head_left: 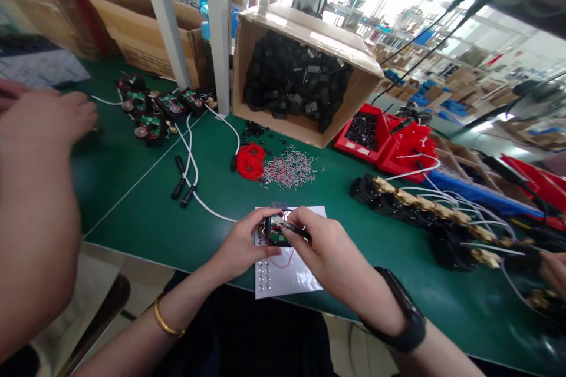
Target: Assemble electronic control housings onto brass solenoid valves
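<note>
My left hand (242, 247) is closed round the left side of a small black housing with a green circuit board (276, 232) in it. My right hand (322, 250) pinches a thin dark tool or part against the top of that housing. A thin red wire (283, 261) loops out under the housing. Both hands hover over a white sheet (283, 277) with rows of small round metal pieces at its left edge. A gold bangle is on my left wrist and a black band on my right.
A tipped cardboard box (305, 73) of black parts stands behind. Red wire coil (250, 161) and loose small pins (289, 168) lie mid-table. White cables (190, 165), finished boards (152, 112), red bins (371, 132) and a row of assembled units (424, 206) surround. Another person's arm (38, 200) reaches in at left.
</note>
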{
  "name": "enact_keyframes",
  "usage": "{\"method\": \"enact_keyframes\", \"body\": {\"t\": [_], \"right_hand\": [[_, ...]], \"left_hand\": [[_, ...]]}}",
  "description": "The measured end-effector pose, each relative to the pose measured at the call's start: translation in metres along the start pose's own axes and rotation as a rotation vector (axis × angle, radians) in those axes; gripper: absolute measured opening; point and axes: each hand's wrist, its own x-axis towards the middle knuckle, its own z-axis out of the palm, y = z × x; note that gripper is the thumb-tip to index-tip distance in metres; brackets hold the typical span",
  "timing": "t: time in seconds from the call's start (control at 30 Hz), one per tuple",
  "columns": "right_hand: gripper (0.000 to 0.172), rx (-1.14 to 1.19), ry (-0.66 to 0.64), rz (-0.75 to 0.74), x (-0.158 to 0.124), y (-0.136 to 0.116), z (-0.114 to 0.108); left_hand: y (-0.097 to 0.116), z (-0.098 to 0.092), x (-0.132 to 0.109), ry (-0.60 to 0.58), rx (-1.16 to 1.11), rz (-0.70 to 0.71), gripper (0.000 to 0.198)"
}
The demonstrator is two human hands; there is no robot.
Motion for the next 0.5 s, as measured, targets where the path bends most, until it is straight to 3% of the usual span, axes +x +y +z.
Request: {"method": "enact_keyframes", "body": {"t": [0.2,0.37,0.5], "right_hand": [[0.008,-0.004,-0.028,-0.002,0.007,0.007,-0.016],[0.013,-0.019,-0.02,-0.027,0.019,0.025,-0.011],[0.008,-0.042,0.022,-0.054,0.025,0.038,-0.005]], "left_hand": [[-0.007,0.0,-0.001,-0.007,-0.059,-0.052,0.066],[-0.003,-0.002,0.0,-0.015,-0.062,-0.06,0.065],[0.0,-0.002,0.001,-0.023,-0.064,-0.055,0.063]]}}
